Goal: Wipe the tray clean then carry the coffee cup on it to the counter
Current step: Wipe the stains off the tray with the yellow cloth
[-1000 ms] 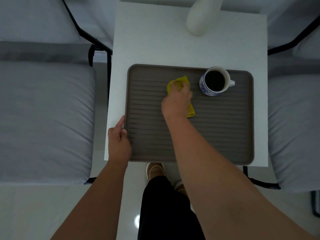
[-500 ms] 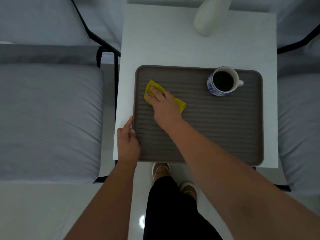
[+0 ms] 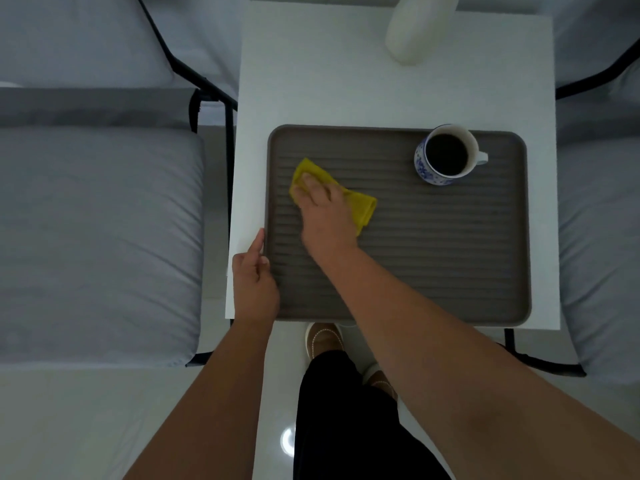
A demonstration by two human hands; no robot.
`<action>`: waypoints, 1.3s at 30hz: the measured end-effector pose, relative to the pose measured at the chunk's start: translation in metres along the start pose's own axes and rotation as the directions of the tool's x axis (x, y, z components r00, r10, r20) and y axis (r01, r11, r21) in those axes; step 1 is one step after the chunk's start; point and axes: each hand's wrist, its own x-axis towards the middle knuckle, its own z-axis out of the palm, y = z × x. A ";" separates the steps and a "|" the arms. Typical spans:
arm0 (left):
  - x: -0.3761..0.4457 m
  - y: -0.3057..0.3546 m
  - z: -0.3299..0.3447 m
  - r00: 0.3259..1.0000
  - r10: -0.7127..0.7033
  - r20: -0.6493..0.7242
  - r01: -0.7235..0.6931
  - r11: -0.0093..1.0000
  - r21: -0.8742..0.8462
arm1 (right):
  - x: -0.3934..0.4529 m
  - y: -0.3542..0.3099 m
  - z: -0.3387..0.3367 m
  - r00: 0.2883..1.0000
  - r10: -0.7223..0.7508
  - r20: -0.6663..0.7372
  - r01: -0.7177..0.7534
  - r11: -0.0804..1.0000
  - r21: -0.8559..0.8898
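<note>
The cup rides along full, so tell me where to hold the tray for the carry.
Grip the tray by its two short ends, one hand from each side. The raised rim gives the fingers an edge, and the full coffee cup stands off-centre at the far right, so a two-sided hold should keep it level.

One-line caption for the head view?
Right hand presses yellow cloth on tray; left hand steadies it, coffee cup aboard.
</note>
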 end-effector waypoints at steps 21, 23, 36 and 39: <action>0.001 0.000 -0.002 1.000 -0.017 0.008 0.017 1.000 -0.023 | 0.006 0.012 -0.025 0.995 0.014 0.094 0.006 0.977 -0.214; 0.001 0.001 -0.001 0.999 -0.038 0.005 0.038 0.998 -0.040 | -0.003 0.039 -0.032 0.992 0.105 0.071 -0.087 0.970 -0.227; 0.003 -0.003 0.000 1.000 -0.019 0.018 0.020 0.998 -0.057 | -0.025 0.007 -0.005 1.000 0.022 0.000 -0.022 0.987 -0.158; 0.002 -0.003 0.000 1.000 -0.015 0.000 0.015 0.999 -0.049 | -0.031 0.038 -0.019 0.994 0.104 0.036 -0.095 0.977 -0.192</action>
